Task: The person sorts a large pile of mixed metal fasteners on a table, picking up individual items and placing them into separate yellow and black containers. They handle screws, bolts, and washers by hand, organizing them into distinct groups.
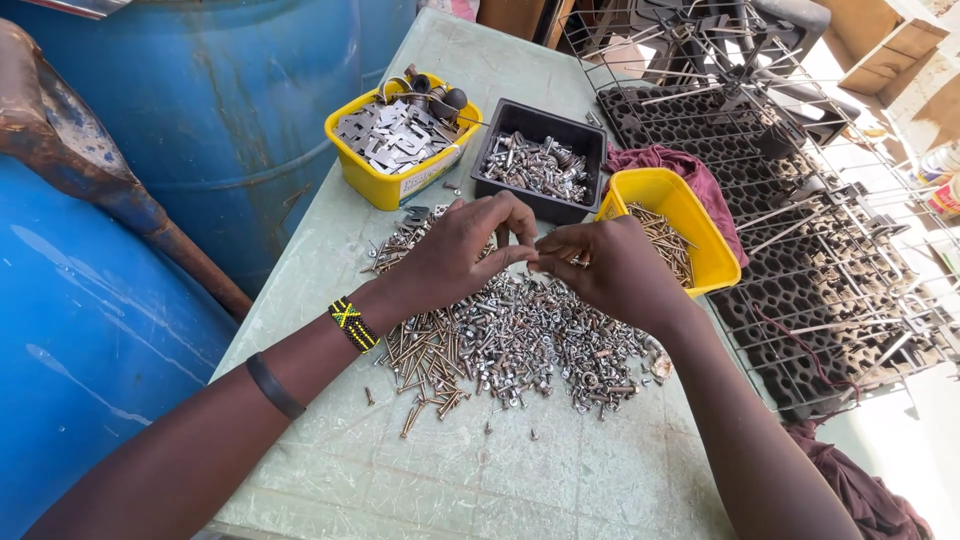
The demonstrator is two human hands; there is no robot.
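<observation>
— Where are the hands?

— Both hover over the middle of the pale green table, just above a loose heap of screws and bolts. The left hand comes in from the near left, the right hand from the near right, and their fingertips meet over the far edge of the heap.

— What are they holding?

— The left hand's thumb and forefinger are pinched narrow on a small piece of metal; it is too small to tell which kind. The right hand is curled, with a few thin screws caught in its fingers.

— What sits around the heap?

— On the far side there are three containers. A yellow tub at the far left holds flat metal brackets and some dark round knobs. A black tray in the middle is filled with silvery bolts. A second yellow tub, just right of the right hand, has long brownish screws in it.

— Anything else?

— Blue barrels stand along the left of the table. To the right lies a black grid mat under a wire rack, with a maroon cloth bunched behind the right-hand tub. The left wrist wears a beaded band and a dark bangle.
</observation>
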